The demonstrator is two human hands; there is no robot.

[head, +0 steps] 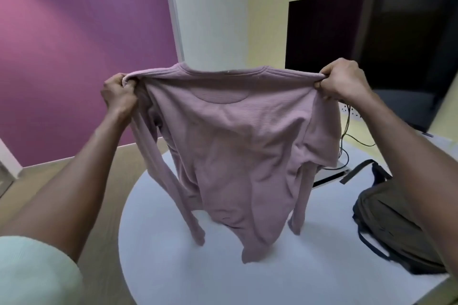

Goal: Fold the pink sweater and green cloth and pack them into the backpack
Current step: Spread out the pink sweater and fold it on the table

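Both grips, left hand and right hand, pinch my pink sweater by its shoulders (sleeves dangling) above the white worktop, backpack alongside

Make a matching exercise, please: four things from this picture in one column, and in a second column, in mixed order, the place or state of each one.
Things:
1. pink sweater
2. backpack
3. left hand
4. dark screen

Places or states:
A. lies on the white round table, at the right side
B. stands behind, against the yellow wall
C. hangs in the air, held by both shoulders
D. grips the sweater's shoulder on the side of the purple wall

Right pairs: 1-C, 2-A, 3-D, 4-B. The right hand holds the other shoulder.
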